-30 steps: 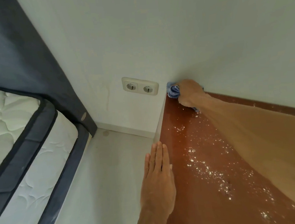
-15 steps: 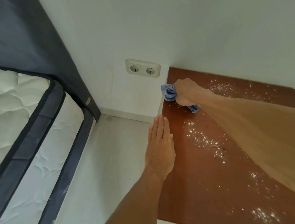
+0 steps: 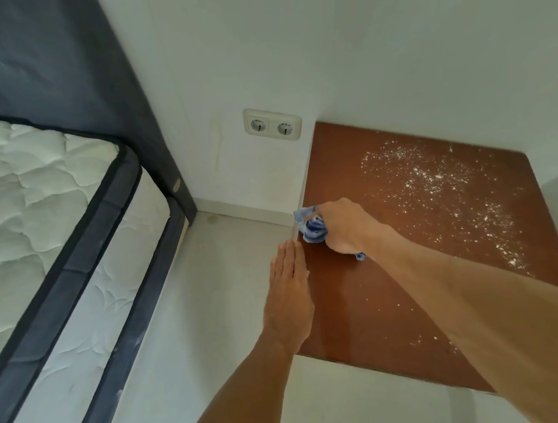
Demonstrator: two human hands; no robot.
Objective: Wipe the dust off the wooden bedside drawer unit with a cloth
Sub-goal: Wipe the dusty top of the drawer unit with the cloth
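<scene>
The reddish-brown wooden top of the bedside drawer unit (image 3: pixel 378 303) fills the right half of the view. White dust specks (image 3: pixel 435 182) lie scattered over its far and right parts. My right hand (image 3: pixel 346 229) grips a crumpled blue cloth (image 3: pixel 310 227) and presses it on the top near the left edge. My left hand (image 3: pixel 289 297) is held flat with straight fingers along the unit's left edge, just below the cloth.
A white wall with a double socket (image 3: pixel 272 125) stands behind the unit. A mattress (image 3: pixel 37 213) on a dark bed frame (image 3: pixel 87 293) lies to the left, with a strip of pale floor (image 3: pixel 211 300) between bed and unit.
My right hand has drawn the cloth from the far left corner toward me along the left side, and the specks there are gone. The left hand stays flat at the edge. The view has pulled back.
</scene>
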